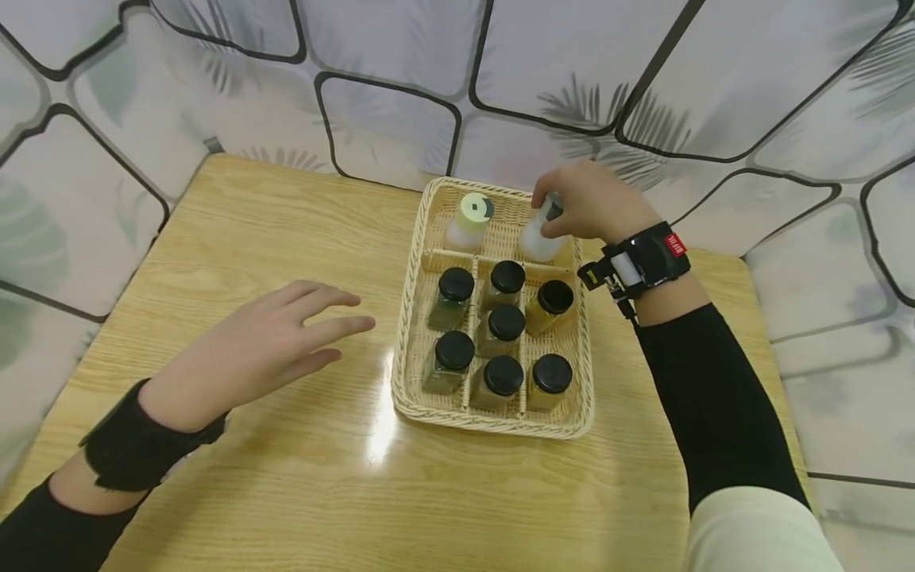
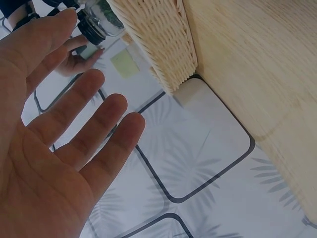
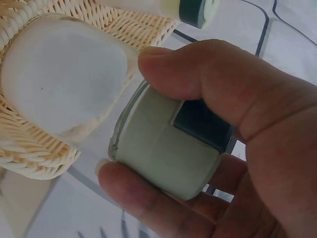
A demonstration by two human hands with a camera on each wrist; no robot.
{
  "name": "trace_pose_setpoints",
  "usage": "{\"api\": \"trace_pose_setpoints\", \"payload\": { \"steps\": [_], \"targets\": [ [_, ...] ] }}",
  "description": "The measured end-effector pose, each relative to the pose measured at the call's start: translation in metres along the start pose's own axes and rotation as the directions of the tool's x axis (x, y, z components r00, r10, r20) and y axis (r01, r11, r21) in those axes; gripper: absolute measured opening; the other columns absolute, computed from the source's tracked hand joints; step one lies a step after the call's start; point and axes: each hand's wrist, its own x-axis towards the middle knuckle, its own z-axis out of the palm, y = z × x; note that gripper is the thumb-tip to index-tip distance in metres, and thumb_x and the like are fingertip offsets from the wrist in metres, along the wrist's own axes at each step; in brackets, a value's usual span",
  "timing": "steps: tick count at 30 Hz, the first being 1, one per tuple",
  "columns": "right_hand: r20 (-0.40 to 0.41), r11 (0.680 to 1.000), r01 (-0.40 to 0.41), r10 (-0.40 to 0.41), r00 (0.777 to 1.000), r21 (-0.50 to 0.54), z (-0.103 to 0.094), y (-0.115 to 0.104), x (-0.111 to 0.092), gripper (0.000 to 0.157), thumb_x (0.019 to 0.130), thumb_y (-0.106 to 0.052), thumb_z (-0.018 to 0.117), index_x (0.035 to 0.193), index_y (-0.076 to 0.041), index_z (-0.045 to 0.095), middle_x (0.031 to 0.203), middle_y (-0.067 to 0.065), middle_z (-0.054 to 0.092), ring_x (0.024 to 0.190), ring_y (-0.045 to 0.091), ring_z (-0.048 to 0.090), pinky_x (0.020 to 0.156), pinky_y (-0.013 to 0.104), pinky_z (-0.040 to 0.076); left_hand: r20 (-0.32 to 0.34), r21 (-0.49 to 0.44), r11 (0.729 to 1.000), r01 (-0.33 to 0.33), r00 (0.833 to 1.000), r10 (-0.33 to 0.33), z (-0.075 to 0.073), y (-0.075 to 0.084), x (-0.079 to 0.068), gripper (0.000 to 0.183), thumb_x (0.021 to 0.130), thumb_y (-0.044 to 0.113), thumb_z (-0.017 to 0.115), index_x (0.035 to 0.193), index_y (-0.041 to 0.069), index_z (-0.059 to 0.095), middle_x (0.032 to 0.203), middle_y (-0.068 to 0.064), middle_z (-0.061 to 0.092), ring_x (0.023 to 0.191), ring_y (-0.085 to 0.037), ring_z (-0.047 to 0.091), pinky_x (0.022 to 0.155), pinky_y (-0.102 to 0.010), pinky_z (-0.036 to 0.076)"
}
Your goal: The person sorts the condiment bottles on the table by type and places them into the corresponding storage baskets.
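Note:
My right hand (image 1: 589, 202) pinches the pale green and dark cap of a seasoning shaker (image 1: 538, 241) at the back right of a wicker basket (image 1: 493, 427). The right wrist view shows thumb and fingers round that cap (image 3: 163, 144), with white contents filling the clear body (image 3: 64, 74). A second shaker (image 1: 466, 226), with a pale green cap, stands in the same back compartment on the left. Off the basket's left side, my left hand (image 1: 264, 342) hovers over the table with fingers extended and nothing in it; the left wrist view shows its bare palm (image 2: 44, 173).
Several glass jars with black lids, among them a front left jar (image 1: 450, 361) and a yellowish one (image 1: 550, 381), stand in the basket's divided front compartments. The wooden table (image 1: 343, 492) meets a patterned wall covering (image 1: 389, 131) just behind the basket.

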Motion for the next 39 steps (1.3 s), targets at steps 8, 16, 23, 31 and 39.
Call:
{"api": "trace_pose_setpoints", "payload": {
  "steps": [8, 16, 23, 31, 39],
  "targets": [
    [0.029, 1.000, -0.021, 0.021, 0.999, 0.010, 0.007, 0.002, 0.003, 0.032, 0.086, -0.022, 0.077, 0.116, -0.012, 0.070, 0.108, 0.010, 0.065, 0.083, 0.027, 0.056, 0.070, 0.038, 0.048, 0.003, -0.003, 1.000, 0.005, 1.000, -0.005, 0.000, 0.000, -0.001, 0.064, 0.075, 0.009, 0.085, 0.134, 0.016, 0.062, 0.131, -0.015, 0.062, 0.116, -0.035, 0.059, 0.091, -0.049, 0.056],
    [0.048, 1.000, -0.031, 0.031, 0.998, 0.003, 0.011, 0.003, 0.006, 0.035, 0.087, -0.023, 0.077, 0.119, -0.013, 0.069, 0.109, 0.009, 0.065, 0.083, 0.027, 0.057, 0.071, 0.038, 0.048, 0.010, 0.007, 1.000, 0.003, 1.000, -0.004, 0.002, -0.001, -0.001, 0.064, 0.075, 0.009, 0.086, 0.134, 0.017, 0.062, 0.130, -0.015, 0.062, 0.115, -0.034, 0.059, 0.091, -0.047, 0.057],
    [0.066, 0.999, -0.031, 0.031, 0.997, 0.011, 0.015, 0.007, 0.009, 0.036, 0.086, -0.023, 0.078, 0.119, -0.012, 0.069, 0.112, 0.010, 0.065, 0.086, 0.027, 0.059, 0.073, 0.039, 0.050, 0.022, 0.012, 1.000, 0.012, 1.000, -0.012, 0.001, -0.002, -0.002, 0.065, 0.076, 0.011, 0.086, 0.135, 0.018, 0.061, 0.131, -0.014, 0.062, 0.117, -0.033, 0.058, 0.092, -0.047, 0.056],
    [0.072, 0.999, -0.033, 0.031, 0.997, 0.021, 0.021, 0.009, 0.014, 0.037, 0.085, -0.026, 0.078, 0.119, -0.013, 0.069, 0.114, 0.009, 0.065, 0.089, 0.028, 0.059, 0.075, 0.040, 0.050, 0.023, 0.008, 1.000, 0.010, 1.000, -0.010, 0.000, -0.002, -0.002, 0.064, 0.075, 0.010, 0.086, 0.134, 0.018, 0.062, 0.130, -0.014, 0.062, 0.116, -0.033, 0.059, 0.091, -0.047, 0.057],
    [0.073, 0.998, -0.033, 0.030, 0.997, 0.046, 0.026, 0.005, 0.019, 0.041, 0.085, -0.032, 0.078, 0.121, -0.014, 0.069, 0.109, 0.008, 0.065, 0.086, 0.026, 0.059, 0.072, 0.038, 0.051, 0.016, -0.004, 1.000, -0.003, 1.000, 0.003, 0.003, -0.004, -0.002, 0.063, 0.076, 0.010, 0.085, 0.134, 0.016, 0.062, 0.130, -0.015, 0.062, 0.116, -0.034, 0.059, 0.091, -0.047, 0.057]
  ]
}}
